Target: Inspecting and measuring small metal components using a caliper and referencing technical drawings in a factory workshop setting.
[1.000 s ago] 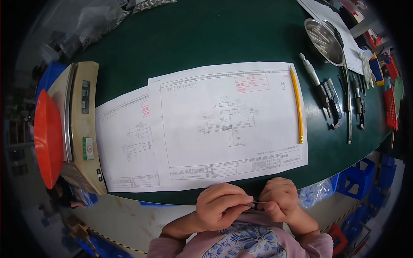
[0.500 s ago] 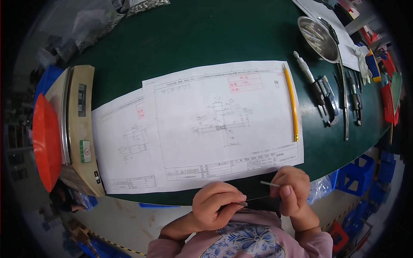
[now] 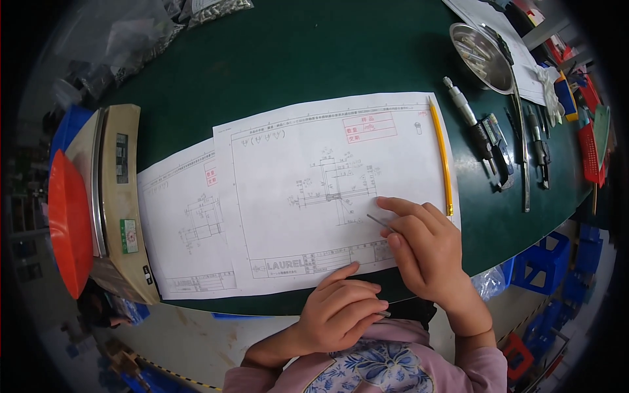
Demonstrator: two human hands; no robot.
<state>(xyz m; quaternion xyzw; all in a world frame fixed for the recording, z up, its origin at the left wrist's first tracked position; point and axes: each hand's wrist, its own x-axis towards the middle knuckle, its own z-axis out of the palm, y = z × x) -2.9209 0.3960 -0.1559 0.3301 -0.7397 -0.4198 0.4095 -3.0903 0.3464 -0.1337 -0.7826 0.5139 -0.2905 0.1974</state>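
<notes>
My right hand (image 3: 427, 254) is over the lower right of a printed technical drawing (image 3: 282, 223), its index finger stretched out at the lines. Between its thumb and fingers is a thin grey metal rod (image 3: 379, 222), slanting up and left. My left hand (image 3: 342, 313) is closed in front of the table's near edge. A short metal pin (image 3: 384, 314) pokes out from its fingers; the rest of that piece is hidden. A second drawing (image 3: 187, 262) lies partly under the first. Along the upper sheet's right side lies a yellow pencil (image 3: 441, 157).
A scale (image 3: 119, 196) with an orange-red tray (image 3: 69, 223) stands at left. On the right are a micrometer (image 3: 468, 114), a caliper (image 3: 524, 157) and a steel bowl (image 3: 508, 80) of small parts. Bagged metal parts (image 3: 219, 9) lie at the far left.
My right hand has moved up and forward from near my body onto the drawing, carrying the rod. My left hand has shifted slightly, its index finger lifting toward the sheet.
</notes>
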